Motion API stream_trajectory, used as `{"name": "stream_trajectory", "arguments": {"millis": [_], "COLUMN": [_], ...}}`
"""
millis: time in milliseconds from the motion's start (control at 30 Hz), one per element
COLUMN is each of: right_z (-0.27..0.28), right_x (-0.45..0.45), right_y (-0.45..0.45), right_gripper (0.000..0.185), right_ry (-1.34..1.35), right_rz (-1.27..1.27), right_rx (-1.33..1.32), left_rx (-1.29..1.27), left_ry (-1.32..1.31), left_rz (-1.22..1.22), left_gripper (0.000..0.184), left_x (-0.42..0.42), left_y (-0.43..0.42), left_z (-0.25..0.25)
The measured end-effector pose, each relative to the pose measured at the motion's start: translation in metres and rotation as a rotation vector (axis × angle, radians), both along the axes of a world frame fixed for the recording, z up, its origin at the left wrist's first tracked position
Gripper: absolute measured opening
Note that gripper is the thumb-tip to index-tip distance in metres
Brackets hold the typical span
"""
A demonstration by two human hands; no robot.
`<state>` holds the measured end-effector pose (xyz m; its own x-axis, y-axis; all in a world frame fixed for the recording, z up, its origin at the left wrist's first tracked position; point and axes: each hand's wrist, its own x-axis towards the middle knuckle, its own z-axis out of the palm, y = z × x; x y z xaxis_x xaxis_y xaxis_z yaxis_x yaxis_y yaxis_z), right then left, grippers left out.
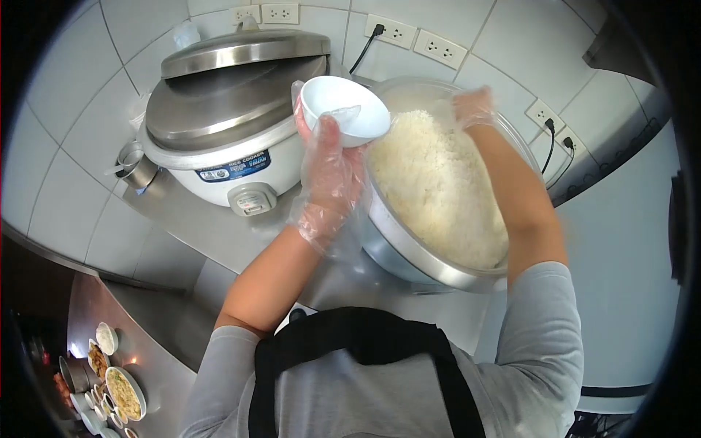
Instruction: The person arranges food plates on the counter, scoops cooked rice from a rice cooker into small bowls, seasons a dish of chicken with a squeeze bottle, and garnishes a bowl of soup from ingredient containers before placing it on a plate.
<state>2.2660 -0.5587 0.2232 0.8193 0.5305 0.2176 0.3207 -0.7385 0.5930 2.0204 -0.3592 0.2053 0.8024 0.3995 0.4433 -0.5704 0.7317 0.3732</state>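
Observation:
A small white bowl [365,109] is tipped in my left hand [332,164], which wears a clear plastic glove. My thumb presses over the bowl's rim, and the inside faces up toward me. To the right stands a large open rice cooker [427,263] heaped with white cooked rice [438,197]. My right hand [475,108], also in a clear glove, reaches to the far right side of the pot, at the back edge of the rice. Motion smears its fingers, so whether they grip anything cannot be made out.
A second rice cooker [252,171] stands to the left; a metal lid [248,55] rests on it at a tilt. Beside it is a metal cup [136,166]. Wall sockets [440,49] with cords run behind. At lower left, a metal counter [157,350] holds several food dishes.

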Motion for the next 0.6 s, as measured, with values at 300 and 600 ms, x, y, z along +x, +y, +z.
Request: {"name": "stream_trajectory", "arguments": {"millis": [300,600], "right_z": [0.006,0.007], "right_x": [-0.070,-0.133], "right_y": [0.069,0.039], "right_gripper": [0.023,0.011], "right_ry": [0.099,0.204], "right_rz": [0.302,0.793], "right_rx": [0.002,0.006], "left_rx": [0.125,0.207], "left_ry": [0.014,0.033], "left_rz": [0.205,0.231], "left_gripper": [0.091,0.085], "left_x": [-0.001,0.000], "left_y": [-0.013,-0.014], "left_z": [0.001,0.000]}}
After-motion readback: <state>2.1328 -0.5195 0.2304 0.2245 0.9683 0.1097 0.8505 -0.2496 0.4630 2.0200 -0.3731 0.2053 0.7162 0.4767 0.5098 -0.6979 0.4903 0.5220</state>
